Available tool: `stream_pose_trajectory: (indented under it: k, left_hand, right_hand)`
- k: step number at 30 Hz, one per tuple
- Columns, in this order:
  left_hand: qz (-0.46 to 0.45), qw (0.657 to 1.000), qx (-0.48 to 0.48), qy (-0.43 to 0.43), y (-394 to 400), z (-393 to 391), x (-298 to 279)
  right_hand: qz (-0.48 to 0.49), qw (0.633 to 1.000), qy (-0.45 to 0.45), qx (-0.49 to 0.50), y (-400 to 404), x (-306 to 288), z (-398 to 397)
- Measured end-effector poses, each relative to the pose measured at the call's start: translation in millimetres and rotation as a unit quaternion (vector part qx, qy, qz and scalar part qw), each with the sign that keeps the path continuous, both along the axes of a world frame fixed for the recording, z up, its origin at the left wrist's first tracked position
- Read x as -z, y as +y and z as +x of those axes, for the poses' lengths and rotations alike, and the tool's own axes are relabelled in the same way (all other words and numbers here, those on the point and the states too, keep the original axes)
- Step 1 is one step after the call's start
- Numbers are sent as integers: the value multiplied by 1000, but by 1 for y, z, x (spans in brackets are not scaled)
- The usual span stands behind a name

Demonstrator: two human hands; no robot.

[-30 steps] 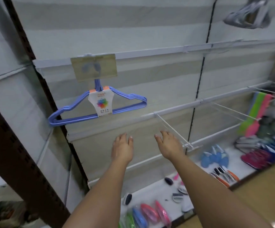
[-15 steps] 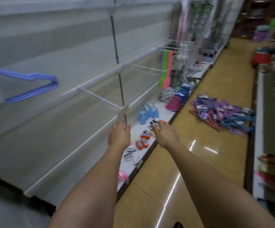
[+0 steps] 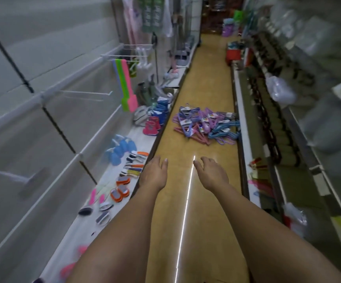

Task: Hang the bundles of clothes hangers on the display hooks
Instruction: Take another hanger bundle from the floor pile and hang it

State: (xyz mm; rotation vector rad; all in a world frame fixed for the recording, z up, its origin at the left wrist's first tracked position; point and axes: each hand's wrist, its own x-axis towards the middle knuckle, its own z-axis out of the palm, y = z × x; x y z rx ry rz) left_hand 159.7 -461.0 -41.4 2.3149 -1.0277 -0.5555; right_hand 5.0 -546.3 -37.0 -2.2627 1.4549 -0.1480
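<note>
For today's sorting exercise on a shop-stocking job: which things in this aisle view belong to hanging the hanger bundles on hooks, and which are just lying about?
Belong to the job:
- pile of hanger bundles on the floor
- bare display hook on the wall panel
- left hand and right hand, both holding nothing

Just lying about:
- brushes on the bottom shelf
- green and pink flat items hanging from another hook
- blue scrubbers

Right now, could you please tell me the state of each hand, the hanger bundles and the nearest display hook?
Left hand: open, holding nothing.
Right hand: open, holding nothing.
Hanger bundles: piled on the floor, not hung.
Display hook: bare, nothing on it.
</note>
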Motion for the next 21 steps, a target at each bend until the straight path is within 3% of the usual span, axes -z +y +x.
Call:
stream_pose_trajectory:
  k: [11, 21]
  left_hand:
    - [13, 996, 82, 14, -152, -60, 13]
    - [22, 992, 122, 18, -269, -42, 28]
  right_hand:
    - [37, 996, 3, 77, -128, 19, -76]
    - [45, 992, 7, 121, -226, 30, -64]
